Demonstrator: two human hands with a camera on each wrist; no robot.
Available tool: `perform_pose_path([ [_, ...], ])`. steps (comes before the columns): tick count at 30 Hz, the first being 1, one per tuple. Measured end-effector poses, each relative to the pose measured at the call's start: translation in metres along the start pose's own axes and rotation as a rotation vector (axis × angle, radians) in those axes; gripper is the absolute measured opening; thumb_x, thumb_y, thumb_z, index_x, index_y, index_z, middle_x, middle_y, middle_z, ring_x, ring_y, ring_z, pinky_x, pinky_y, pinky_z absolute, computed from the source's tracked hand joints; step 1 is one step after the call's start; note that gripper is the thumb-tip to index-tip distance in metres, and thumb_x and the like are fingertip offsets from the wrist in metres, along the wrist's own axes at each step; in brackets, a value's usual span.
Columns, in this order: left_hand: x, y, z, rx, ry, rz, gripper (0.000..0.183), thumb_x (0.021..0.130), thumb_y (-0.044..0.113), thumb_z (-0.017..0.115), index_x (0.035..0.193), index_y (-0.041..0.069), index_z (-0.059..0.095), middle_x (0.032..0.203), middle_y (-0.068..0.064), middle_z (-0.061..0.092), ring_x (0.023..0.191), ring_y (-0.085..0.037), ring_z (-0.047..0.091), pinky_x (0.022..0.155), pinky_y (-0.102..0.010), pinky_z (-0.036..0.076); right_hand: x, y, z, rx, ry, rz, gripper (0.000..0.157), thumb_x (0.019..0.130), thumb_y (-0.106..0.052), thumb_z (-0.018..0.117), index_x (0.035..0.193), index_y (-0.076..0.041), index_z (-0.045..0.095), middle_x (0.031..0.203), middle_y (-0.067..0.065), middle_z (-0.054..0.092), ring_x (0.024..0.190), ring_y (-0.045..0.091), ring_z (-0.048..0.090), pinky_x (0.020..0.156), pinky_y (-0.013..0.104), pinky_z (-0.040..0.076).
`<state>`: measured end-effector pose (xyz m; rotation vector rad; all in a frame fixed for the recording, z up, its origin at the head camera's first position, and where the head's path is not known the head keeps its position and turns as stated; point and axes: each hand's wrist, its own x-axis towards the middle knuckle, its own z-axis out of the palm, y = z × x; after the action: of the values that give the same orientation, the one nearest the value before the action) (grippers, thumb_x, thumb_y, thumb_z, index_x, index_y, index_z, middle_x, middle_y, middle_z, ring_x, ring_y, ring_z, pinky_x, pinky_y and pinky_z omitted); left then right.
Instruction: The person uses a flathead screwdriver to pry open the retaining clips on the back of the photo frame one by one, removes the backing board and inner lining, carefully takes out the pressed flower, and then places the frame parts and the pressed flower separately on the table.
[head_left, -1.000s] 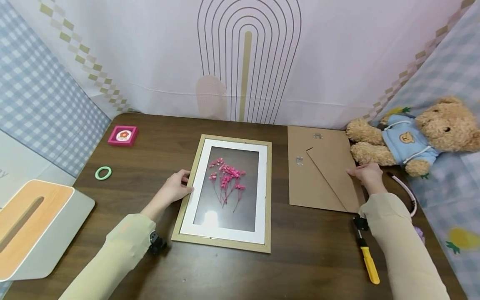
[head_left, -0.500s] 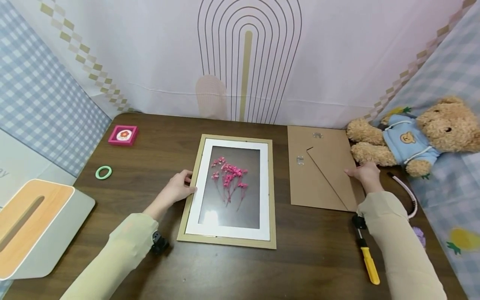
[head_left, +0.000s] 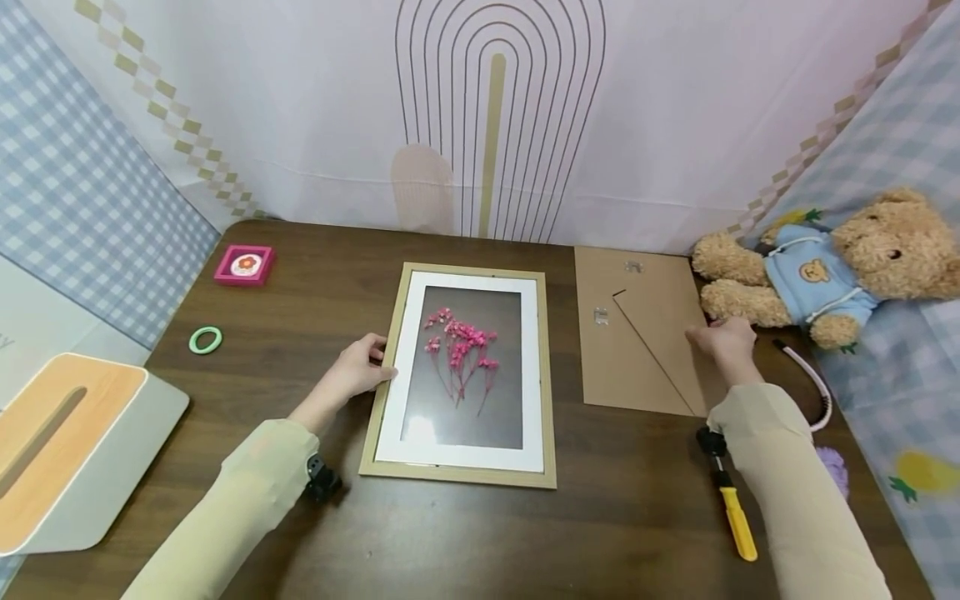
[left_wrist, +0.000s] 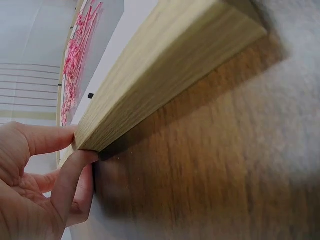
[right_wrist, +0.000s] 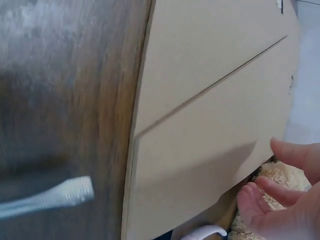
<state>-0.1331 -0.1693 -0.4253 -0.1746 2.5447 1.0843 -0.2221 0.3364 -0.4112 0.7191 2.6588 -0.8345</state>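
Observation:
A pale wooden picture frame (head_left: 550, 400) with a white mat and pressed pink flowers (head_left: 465, 337) lies face up in mid-table. My left hand (head_left: 358, 367) pinches its left edge; in the left wrist view the thumb and fingers (left_wrist: 80, 165) meet the frame's side. To the right, a brown backing board (head_left: 645, 350) lies flat, with a diagonal slit and two metal hangers. My right hand (head_left: 726, 343) is at the board's right edge, the thumb over it. In the right wrist view a gap shows between thumb and fingers (right_wrist: 280, 192).
A yellow-handled screwdriver (head_left: 738, 521) lies by the right forearm, near a pink headband (head_left: 817, 375). The teddy bear (head_left: 817, 267) borders the board. At left are a pink box (head_left: 245, 265), a green ring (head_left: 205, 340) and a tissue box (head_left: 127, 483).
The picture frame's near end has swung a little to the right under my left hand, so it lies straighter. My right hand has moved slightly left and away from me along the board's edge.

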Motion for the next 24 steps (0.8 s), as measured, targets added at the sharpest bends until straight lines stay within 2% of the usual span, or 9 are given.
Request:
perform_pose_path([
  [4, 0.004, 0.001, -0.001, -0.017, 0.003, -0.013, 0.052, 0.085, 0.010, 0.062, 0.130, -0.006, 0.041, 0.115, -0.026, 0.053, 0.099, -0.033, 0.056, 0.077, -0.034, 0.053, -0.014, -0.011, 0.002, 0.116, 0.029, -0.066, 0.057, 0.089, -0.035, 0.055, 0.127, 0.007, 0.050, 0.137, 0.031, 0.040, 0.124, 0.042, 0.041, 0.108, 0.050, 0.033],
  [7, 0.009, 0.003, -0.001, -0.055, -0.005, -0.020, 0.054, 0.085, 0.009, 0.062, 0.131, -0.006, 0.040, 0.116, -0.026, 0.052, 0.094, -0.029, 0.057, 0.071, -0.031, 0.054, -0.031, -0.026, 0.010, 0.145, 0.010, -0.180, 0.051, 0.089, -0.033, 0.057, 0.123, 0.005, 0.056, 0.109, 0.016, 0.066, 0.097, 0.022, 0.062, 0.095, 0.031, 0.046],
  [10, 0.014, 0.004, -0.001, -0.106, -0.018, -0.030, 0.055, 0.085, 0.007, 0.062, 0.133, -0.007, 0.038, 0.117, -0.026, 0.050, 0.088, -0.025, 0.058, 0.067, -0.028, 0.055, -0.052, -0.046, 0.028, 0.211, -0.087, -0.299, 0.045, 0.089, -0.027, 0.060, 0.118, 0.008, 0.059, 0.078, -0.004, 0.067, 0.068, -0.002, 0.059, 0.070, 0.016, 0.050],
  [12, 0.017, 0.006, -0.002, -0.122, -0.026, -0.036, 0.056, 0.085, 0.006, 0.062, 0.134, -0.006, 0.037, 0.118, -0.026, 0.049, 0.086, -0.022, 0.057, 0.065, -0.026, 0.055, -0.068, -0.061, 0.047, 0.257, -0.183, -0.360, 0.042, 0.088, -0.022, 0.062, 0.116, 0.010, 0.059, 0.080, -0.004, 0.068, 0.063, -0.007, 0.057, 0.066, 0.012, 0.051],
  [15, 0.020, 0.008, -0.002, -0.137, -0.033, -0.036, 0.057, 0.085, 0.006, 0.062, 0.134, -0.007, 0.037, 0.119, -0.027, 0.048, 0.085, -0.022, 0.057, 0.065, -0.025, 0.055, -0.092, -0.083, 0.080, 0.341, -0.333, -0.400, 0.037, 0.087, -0.014, 0.064, 0.111, 0.013, 0.060, 0.091, 0.017, 0.071, 0.067, 0.003, 0.064, 0.069, 0.022, 0.057],
  [17, 0.021, 0.009, -0.003, -0.145, -0.033, -0.036, 0.058, 0.085, 0.006, 0.063, 0.134, -0.007, 0.036, 0.119, -0.027, 0.048, 0.085, -0.021, 0.056, 0.064, -0.024, 0.054, -0.106, -0.097, 0.102, 0.326, -0.393, -0.432, 0.034, 0.085, -0.013, 0.067, 0.107, 0.012, 0.063, 0.097, 0.024, 0.069, 0.067, 0.007, 0.066, 0.069, 0.026, 0.058],
  [19, 0.021, 0.009, -0.003, -0.154, -0.034, -0.037, 0.058, 0.085, 0.006, 0.063, 0.134, -0.007, 0.036, 0.119, -0.027, 0.048, 0.084, -0.020, 0.056, 0.063, -0.023, 0.054, -0.118, -0.108, 0.121, 0.275, -0.403, -0.454, 0.031, 0.082, -0.015, 0.070, 0.102, 0.009, 0.067, 0.091, 0.023, 0.070, 0.064, 0.009, 0.066, 0.065, 0.027, 0.057],
  [21, 0.021, 0.008, -0.003, -0.154, -0.037, -0.039, 0.058, 0.085, 0.007, 0.062, 0.135, -0.006, 0.036, 0.119, -0.026, 0.048, 0.084, -0.020, 0.056, 0.063, -0.023, 0.053, -0.126, -0.117, 0.136, 0.187, -0.370, -0.466, 0.028, 0.078, -0.020, 0.075, 0.094, 0.003, 0.071, 0.079, 0.016, 0.072, 0.059, 0.008, 0.065, 0.058, 0.023, 0.054],
  [24, 0.020, 0.007, -0.003, -0.155, -0.041, -0.041, 0.058, 0.086, 0.008, 0.062, 0.135, -0.005, 0.036, 0.120, -0.026, 0.048, 0.084, -0.019, 0.056, 0.063, -0.022, 0.052, -0.136, -0.128, 0.151, 0.068, -0.301, -0.495, 0.024, 0.074, -0.025, 0.078, 0.069, -0.002, 0.070, 0.055, 0.003, 0.064, 0.046, 0.004, 0.054, 0.044, 0.018, 0.042],
])
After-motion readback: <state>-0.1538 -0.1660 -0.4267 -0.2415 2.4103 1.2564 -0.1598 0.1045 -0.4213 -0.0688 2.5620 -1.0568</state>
